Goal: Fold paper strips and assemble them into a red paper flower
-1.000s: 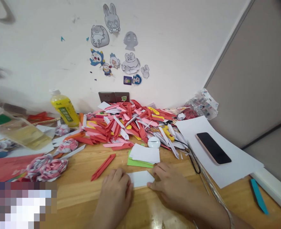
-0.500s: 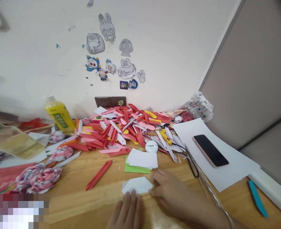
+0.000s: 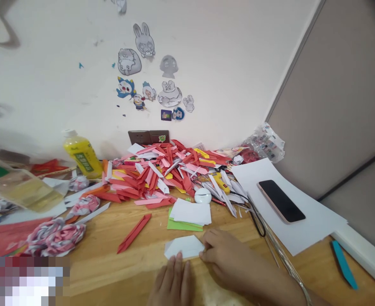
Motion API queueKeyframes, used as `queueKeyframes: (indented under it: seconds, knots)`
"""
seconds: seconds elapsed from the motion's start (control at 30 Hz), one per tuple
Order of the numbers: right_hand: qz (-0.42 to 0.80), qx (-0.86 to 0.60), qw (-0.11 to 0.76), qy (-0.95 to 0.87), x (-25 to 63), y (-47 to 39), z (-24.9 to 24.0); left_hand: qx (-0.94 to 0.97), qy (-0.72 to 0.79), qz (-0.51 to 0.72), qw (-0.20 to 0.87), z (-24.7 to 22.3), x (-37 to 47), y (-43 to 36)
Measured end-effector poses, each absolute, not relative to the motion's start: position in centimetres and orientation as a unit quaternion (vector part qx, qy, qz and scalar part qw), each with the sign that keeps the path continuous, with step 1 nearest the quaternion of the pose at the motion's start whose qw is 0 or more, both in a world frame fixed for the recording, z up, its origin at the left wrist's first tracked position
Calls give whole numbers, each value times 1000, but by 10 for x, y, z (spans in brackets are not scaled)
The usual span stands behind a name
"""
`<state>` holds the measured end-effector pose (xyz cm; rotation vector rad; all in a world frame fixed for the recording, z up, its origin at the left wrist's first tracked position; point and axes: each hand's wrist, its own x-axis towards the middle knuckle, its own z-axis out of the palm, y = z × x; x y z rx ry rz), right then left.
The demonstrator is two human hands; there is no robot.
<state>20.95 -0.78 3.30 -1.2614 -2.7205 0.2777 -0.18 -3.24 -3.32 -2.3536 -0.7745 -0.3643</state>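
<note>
Left hand [image 3: 170, 282] shifts nearer you, fingers slightly spread on folded white paper [image 3: 185, 245]; right hand [image 3: 223, 254] at tip, pinch unclear.

The person's hands were bare. The left hand [image 3: 172, 280] had slim, tapering fingers [image 3: 174, 272] with rounded tips, the rest of that arm lying below the view. The right hand [image 3: 219, 251] had a smooth, rounded back, which ran through a bare wrist [image 3: 248, 265] into a long, uncovered forearm [image 3: 272, 278].
</note>
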Motion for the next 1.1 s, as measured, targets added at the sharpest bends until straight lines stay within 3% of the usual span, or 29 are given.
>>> queueKeyframes:
  seconds: [0.3, 0.47, 0.63, 0.8, 1.1]
  knots:
    - [131, -391, 53, -910, 207, -2, 48, -883, -320, -170, 299, -32, 4, -35]
    - [145, -392, 74, -906, 206, 3, 44, -893, -306, -271, 189, -11, -8, -23]
    - [154, -386, 112, -903, 208, 8, 27, -835, -402, -292, 236, 4, -22, -4]
    - [204, -474, 187, -836, 206, 11, 16, -850, -415, -289, 150, 3, -17, -5]
    - [208, -546, 140, -800, 197, 11, 17, -865, -403, -298, -24, 11, -9, -14]
